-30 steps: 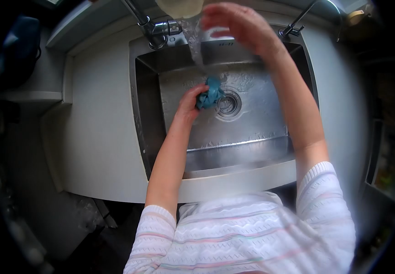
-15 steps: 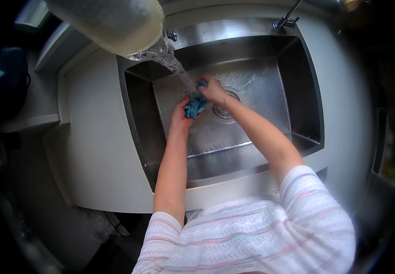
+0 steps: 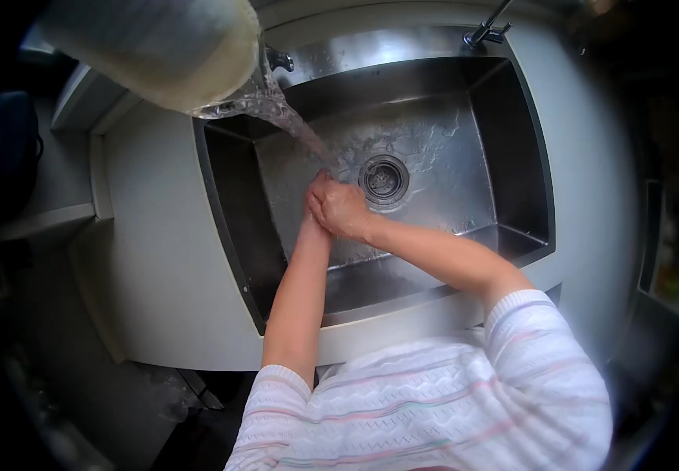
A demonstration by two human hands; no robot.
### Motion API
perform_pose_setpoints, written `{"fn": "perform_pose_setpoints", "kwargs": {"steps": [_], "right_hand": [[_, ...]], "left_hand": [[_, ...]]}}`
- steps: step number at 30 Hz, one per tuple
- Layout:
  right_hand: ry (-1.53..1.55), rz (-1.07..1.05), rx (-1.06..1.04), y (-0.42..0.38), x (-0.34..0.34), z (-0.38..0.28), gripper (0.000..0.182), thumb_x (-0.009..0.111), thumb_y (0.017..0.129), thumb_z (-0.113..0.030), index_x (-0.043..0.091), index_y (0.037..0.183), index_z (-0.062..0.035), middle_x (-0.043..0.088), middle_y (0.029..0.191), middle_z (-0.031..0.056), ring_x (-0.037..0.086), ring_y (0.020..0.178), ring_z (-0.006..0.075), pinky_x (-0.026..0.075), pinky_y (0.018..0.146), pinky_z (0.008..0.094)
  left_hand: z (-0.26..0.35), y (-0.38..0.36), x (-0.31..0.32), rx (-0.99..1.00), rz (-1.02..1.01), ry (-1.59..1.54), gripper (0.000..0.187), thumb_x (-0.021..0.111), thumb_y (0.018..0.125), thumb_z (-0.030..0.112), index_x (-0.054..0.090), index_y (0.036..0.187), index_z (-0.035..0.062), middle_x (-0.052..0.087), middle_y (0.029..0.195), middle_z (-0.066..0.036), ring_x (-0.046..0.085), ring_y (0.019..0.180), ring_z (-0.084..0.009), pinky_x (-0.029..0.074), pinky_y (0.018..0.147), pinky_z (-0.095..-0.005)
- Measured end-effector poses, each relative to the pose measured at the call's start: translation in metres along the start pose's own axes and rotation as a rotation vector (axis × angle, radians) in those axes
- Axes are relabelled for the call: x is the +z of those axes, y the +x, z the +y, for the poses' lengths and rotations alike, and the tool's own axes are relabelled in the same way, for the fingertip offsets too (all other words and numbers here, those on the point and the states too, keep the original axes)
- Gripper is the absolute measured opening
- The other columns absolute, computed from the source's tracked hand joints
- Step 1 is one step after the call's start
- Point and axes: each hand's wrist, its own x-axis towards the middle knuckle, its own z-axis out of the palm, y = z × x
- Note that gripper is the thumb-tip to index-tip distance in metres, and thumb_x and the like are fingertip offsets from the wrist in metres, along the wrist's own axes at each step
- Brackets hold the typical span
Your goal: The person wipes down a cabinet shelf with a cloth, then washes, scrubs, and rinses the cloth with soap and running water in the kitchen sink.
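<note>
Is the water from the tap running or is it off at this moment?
Running. A clear stream of water falls across the sink onto the clasped left hand and right hand, near the drain.

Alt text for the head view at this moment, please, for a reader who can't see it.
Seen from above, a person's right hand is clasped over the left hand under a stream of water in a steel sink, beside the drain. Whether the hands hold anything is hidden.
</note>
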Motion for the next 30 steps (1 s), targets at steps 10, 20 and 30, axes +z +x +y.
{"fn": "perform_pose_setpoints", "kwargs": {"steps": [10, 20, 30], "right_hand": [[0.090, 0.021, -0.109, -0.028, 0.002, -0.022, 0.026, 0.047, 0.080, -0.029, 0.061, 0.076, -0.0068, 0.060, 0.079, 0.0181, 0.057, 0.072, 0.0374, 0.046, 0.065, 0.0443], [0.901, -0.238, 0.174, 0.001, 0.017, 0.033, 0.032, 0.044, 0.087, -0.025, 0.058, 0.090, 0.0032, 0.061, 0.083, 0.0132, 0.059, 0.074, 0.0185, 0.046, 0.065, 0.0304], [0.010, -0.020, -0.008, -0.007, 0.001, -0.004, 0.023, 0.049, 0.080, -0.027, 0.057, 0.072, -0.0069, 0.059, 0.075, 0.0162, 0.057, 0.070, 0.0372, 0.046, 0.063, 0.0432]], "left_hand": [[0.012, 0.002, 0.003, 0.049, 0.126, 0.123, 0.025, 0.044, 0.086, 0.023, 0.051, 0.099, 0.0033, 0.057, 0.091, -0.008, 0.058, 0.080, -0.0234, 0.048, 0.062, -0.0373], [0.050, -0.031, 0.004, -0.003, -0.004, 0.241, 0.014, 0.055, 0.082, 0.024, 0.057, 0.095, 0.0171, 0.056, 0.090, 0.001, 0.053, 0.086, -0.0141, 0.046, 0.061, -0.0325], [-0.004, -0.023, 0.027, 0.026, 0.248, 0.276, 0.022, 0.045, 0.085, 0.029, 0.056, 0.085, 0.0105, 0.060, 0.080, -0.002, 0.059, 0.077, -0.0178, 0.048, 0.067, -0.0337]]}}
